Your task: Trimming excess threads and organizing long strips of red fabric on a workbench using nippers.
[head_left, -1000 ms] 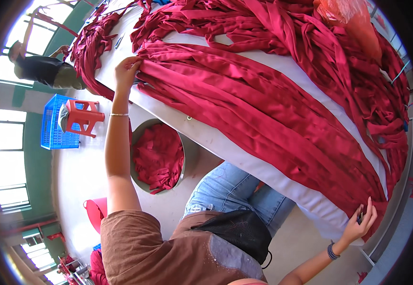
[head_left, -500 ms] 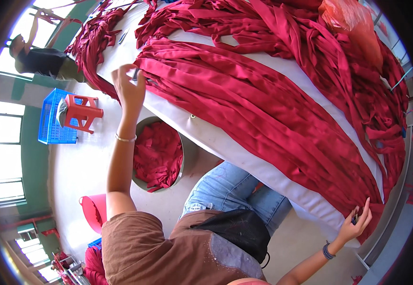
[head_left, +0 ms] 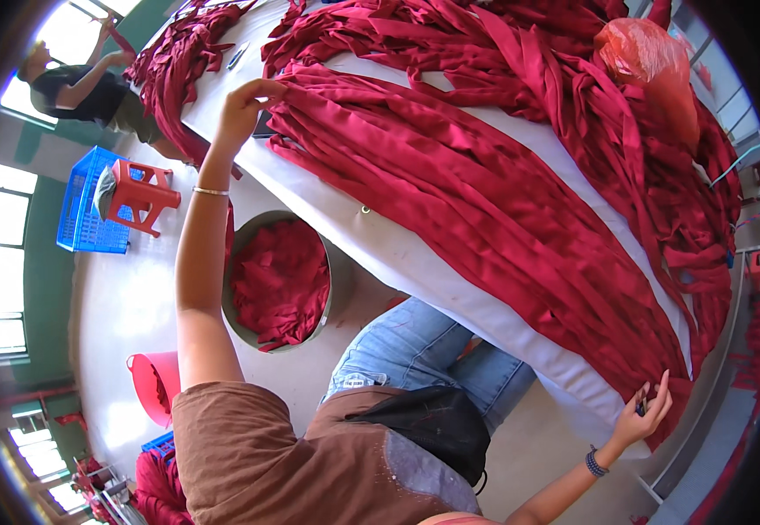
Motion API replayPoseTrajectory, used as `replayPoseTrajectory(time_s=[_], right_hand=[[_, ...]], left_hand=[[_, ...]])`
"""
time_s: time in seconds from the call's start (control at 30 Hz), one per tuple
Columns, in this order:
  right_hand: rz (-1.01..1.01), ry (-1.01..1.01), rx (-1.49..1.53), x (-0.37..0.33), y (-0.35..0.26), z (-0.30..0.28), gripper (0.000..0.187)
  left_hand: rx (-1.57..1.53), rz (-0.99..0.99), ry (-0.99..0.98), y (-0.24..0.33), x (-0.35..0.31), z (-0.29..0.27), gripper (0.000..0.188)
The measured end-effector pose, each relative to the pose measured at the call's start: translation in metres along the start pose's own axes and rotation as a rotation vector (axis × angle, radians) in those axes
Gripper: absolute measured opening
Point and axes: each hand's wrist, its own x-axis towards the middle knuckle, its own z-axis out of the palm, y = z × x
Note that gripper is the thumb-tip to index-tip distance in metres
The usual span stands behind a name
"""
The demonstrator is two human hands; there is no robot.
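Bright workshop, its long white-covered table [head_left: 380, 236] spread with deep red fabric: one bundle drawn out lengthwise, the rest in tangles.

The long bundle of red strips [head_left: 476, 206] runs along the near edge, its folds roughly parallel from end to end, and that much looks ordered; the tangled red heaps [head_left: 520, 66] behind it appear unsorted, soft and twisted over one another. At the bundle's far-left end, the left hand [head_left: 240, 114] narrows thumb and fingertips in what looks like a pinch on the cloth. At the opposite end, the right hand [head_left: 645, 422] rests against the fabric, index finger extended, a small dark object [head_left: 641, 409] tucked in its grasp. Crumpled red scraps [head_left: 279, 284] fill a round grey-green bin [head_left: 246, 234] below; a thin, crinkled orange-red plastic bag [head_left: 647, 57] sits on the heaps.
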Motion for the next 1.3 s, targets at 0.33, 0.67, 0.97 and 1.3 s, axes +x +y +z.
replayPoseTrajectory(time_s=[0.33, 0.67, 0.97, 1.3], right_hand=[[-0.014, 0.083, 0.087, -0.002, -0.007, -0.007, 0.033], [0.145, 0.097, 0.214, -0.006, -0.008, -0.004, 0.033], [0.175, 0.177, 0.149, -0.012, 0.003, -0.01, 0.034], [0.214, 0.168, 0.138, -0.007, 0.01, -0.006, 0.04]], left_hand=[[0.367, 0.149, 0.131, 0.036, -0.074, 0.053, 0.048], [0.707, 0.249, 0.231, 0.019, -0.099, 0.054, 0.028], [0.747, 0.338, 0.291, -0.022, -0.071, 0.05, 0.029], [0.57, 0.225, 0.411, -0.007, -0.073, 0.056, 0.016]])
